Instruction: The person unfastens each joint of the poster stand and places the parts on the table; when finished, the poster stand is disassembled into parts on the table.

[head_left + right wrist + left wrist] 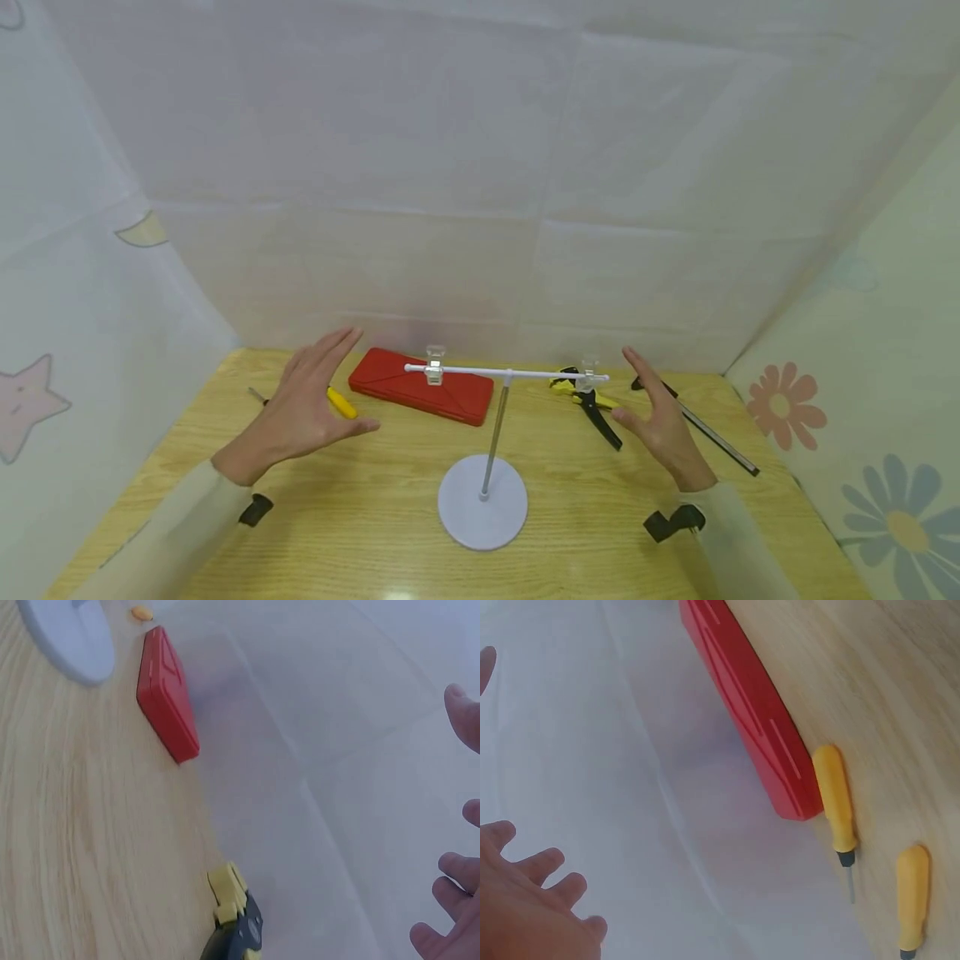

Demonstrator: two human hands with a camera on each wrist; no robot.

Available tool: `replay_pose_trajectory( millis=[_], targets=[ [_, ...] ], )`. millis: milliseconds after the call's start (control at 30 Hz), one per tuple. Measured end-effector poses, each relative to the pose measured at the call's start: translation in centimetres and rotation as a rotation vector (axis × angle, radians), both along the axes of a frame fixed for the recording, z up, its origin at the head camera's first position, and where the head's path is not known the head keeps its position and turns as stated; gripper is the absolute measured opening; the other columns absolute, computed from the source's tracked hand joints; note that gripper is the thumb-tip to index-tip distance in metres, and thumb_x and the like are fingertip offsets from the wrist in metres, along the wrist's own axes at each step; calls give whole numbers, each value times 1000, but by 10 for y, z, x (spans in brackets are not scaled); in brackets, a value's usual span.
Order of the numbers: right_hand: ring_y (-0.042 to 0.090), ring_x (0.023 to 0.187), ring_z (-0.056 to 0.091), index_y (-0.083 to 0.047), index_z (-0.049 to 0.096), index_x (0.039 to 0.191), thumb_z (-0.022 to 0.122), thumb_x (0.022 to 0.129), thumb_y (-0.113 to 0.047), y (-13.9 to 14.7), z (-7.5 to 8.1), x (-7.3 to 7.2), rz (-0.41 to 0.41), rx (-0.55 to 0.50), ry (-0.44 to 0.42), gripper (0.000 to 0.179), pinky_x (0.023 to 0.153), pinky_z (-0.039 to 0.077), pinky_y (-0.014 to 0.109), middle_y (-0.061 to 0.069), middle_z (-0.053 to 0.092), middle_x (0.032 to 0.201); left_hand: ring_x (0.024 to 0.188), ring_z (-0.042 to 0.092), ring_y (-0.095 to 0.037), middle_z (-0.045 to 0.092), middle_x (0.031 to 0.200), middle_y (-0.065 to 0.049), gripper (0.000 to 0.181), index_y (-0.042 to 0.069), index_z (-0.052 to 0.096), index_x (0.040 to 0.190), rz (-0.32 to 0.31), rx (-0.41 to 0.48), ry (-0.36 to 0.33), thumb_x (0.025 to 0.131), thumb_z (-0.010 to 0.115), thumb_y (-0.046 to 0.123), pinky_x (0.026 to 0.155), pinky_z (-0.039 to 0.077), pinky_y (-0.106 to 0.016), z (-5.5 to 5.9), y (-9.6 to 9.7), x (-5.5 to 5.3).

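Observation:
Both of my hands hover apart over the table, on either side of a white T-shaped stand. My left hand (303,408) has its fingers extended and thumb spread, holding nothing. On the other side, my right hand (663,421) is likewise spread and holds nothing. The stand's round base (483,504) sits on the table, and its thin crossbar (472,371) carries a clear clip (434,368) at the left and another clear clip (590,377) at the right. Neither hand touches the stand. Nearest the left hand is a yellow-handled screwdriver (342,402), partly hidden behind it.
A red case (420,387) lies behind the stand. Two yellow screwdrivers, one nearer the case (834,791) and one farther off (913,896), show in the left wrist view. A black-and-yellow tool (596,417) and a metal bar (716,437) lie by the right hand. Cloth walls surround the table.

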State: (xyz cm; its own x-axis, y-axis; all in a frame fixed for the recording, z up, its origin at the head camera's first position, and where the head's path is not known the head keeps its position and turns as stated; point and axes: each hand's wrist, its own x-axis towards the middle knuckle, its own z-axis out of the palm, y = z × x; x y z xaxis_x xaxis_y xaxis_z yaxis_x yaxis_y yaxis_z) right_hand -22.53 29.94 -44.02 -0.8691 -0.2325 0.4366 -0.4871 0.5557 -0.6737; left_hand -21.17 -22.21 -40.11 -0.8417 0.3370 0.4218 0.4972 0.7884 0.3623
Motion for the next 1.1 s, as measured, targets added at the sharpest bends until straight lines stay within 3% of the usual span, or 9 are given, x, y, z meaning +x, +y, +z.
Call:
replay_pose_trajectory(
  millis=[100,233,333,567,700,933,1100],
  targets=[
    [29,156,25,-25,22,163,71,94,-18,-6,4,2,50,-73,-24,84,123,28,44,-1,20,171,152,26,-41,26,168,-11,123,29,14,164,-18,19,-19,69,88,56,116,24,-69,5,4,0],
    [17,157,21,-13,23,162,65,95,-8,-14,8,2,163,-205,-28,79,119,25,13,8,21,170,153,26,-40,25,169,-10,122,31,13,164,-32,24,-31,70,87,56,116,27,-68,13,9,1],
    [13,156,22,-8,24,161,64,97,-11,-20,12,2,222,-257,-18,75,119,26,15,13,22,169,153,26,-39,23,169,-9,121,32,12,164,-45,26,-29,71,86,57,116,28,-69,19,12,1],
    [10,153,29,-6,28,160,66,98,-16,-39,22,7,280,-261,-12,74,115,30,12,17,27,167,155,25,-33,21,170,2,121,37,11,163,-80,28,-41,71,87,56,117,31,-67,31,21,6],
    [15,154,31,-6,30,159,66,97,-15,-51,31,13,315,-295,-8,72,116,31,15,20,29,166,155,26,-32,23,169,3,119,37,13,162,-95,31,-34,71,87,55,116,31,-67,37,26,10],
    [23,151,39,8,33,153,61,96,-3,-66,38,18,425,-428,71,65,120,34,22,26,36,160,154,27,-31,26,168,2,117,37,15,162,-93,52,-37,71,87,55,115,32,-68,47,33,14],
    [24,149,42,13,35,150,61,97,-5,-73,41,22,461,-473,84,62,121,34,23,25,41,157,153,29,-32,28,168,1,114,34,17,162,-99,56,-60,73,85,55,116,33,-67,55,38,16]
  ],
)
